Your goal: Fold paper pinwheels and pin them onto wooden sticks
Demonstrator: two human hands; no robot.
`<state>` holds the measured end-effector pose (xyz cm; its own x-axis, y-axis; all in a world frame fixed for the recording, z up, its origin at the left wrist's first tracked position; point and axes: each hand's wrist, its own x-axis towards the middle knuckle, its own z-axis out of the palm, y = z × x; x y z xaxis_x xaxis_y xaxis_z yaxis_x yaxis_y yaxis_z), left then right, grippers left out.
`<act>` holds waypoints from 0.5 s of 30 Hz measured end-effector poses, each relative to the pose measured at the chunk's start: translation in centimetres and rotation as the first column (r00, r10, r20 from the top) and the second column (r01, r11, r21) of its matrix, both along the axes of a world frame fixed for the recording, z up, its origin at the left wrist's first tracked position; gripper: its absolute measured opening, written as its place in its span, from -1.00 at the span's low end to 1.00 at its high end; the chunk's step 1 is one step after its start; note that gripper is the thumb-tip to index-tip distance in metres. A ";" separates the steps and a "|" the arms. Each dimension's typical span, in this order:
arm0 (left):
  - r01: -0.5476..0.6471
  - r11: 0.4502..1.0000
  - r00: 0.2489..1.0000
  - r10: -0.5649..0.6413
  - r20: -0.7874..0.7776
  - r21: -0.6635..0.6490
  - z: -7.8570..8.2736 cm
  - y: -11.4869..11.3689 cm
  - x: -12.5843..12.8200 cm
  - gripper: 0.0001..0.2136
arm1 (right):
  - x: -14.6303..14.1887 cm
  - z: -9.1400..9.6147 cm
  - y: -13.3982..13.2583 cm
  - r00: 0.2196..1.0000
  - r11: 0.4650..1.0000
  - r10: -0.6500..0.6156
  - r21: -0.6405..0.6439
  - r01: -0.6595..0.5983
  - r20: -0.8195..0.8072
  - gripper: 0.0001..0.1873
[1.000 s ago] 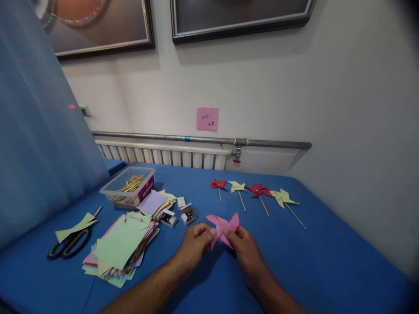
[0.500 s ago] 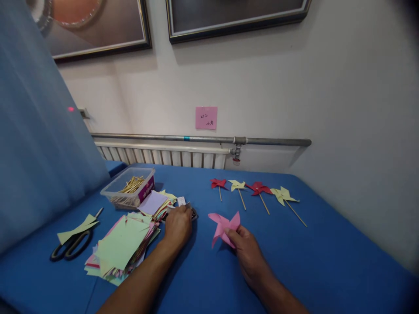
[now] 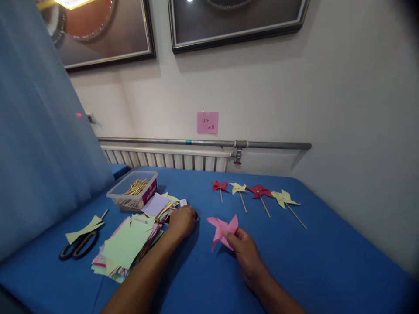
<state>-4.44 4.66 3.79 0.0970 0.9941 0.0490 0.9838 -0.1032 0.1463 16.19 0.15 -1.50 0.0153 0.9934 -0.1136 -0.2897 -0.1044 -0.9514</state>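
Note:
Between the thumb and fingers of my right hand (image 3: pixel 245 248) is a pink paper pinwheel head (image 3: pixel 221 230), its blades folded in and no stick on it. My left hand (image 3: pixel 181 221) reaches down over a small dark box (image 3: pixel 196 215), fingers curled; their tips and whatever they grip are hidden. A white label (image 3: pixel 183 203) shows just behind that hand. Beside it lies a pile of small coloured papers topped by a lilac sheet (image 3: pixel 156 204). Nearer to me is a bigger stack of cut paper with a pale green sheet (image 3: pixel 127 242) on top.
A clear plastic tub (image 3: pixel 132 192) of wooden sticks stands at the back left. Black-handled scissors (image 3: pixel 78 246) lie left under a green paper scrap (image 3: pixel 85 229). Several finished red and yellow pinwheels on sticks, one a red pinwheel (image 3: pixel 259 190), line the back right of the blue table (image 3: pixel 314 270).
The view has tilted up slightly and turned a little left. My left hand has sunk over the small box, covering more of it. The pink pinwheel head stays in my right hand.

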 end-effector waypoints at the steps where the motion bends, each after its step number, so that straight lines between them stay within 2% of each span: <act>1: -0.002 1.000 1.000 0.002 0.003 0.002 0.0 0.0 0.0 -0.71 | 0.0 -0.1 0.1 1.000 1.000 -0.006 0.002 0.006 0.004 -0.69; 15: -0.008 1.000 0.995 0.007 0.100 0.007 -0.8 0.1 -1.3 -0.73 | 0.2 0.6 -0.9 1.000 0.999 0.020 -0.045 -0.019 0.012 -0.65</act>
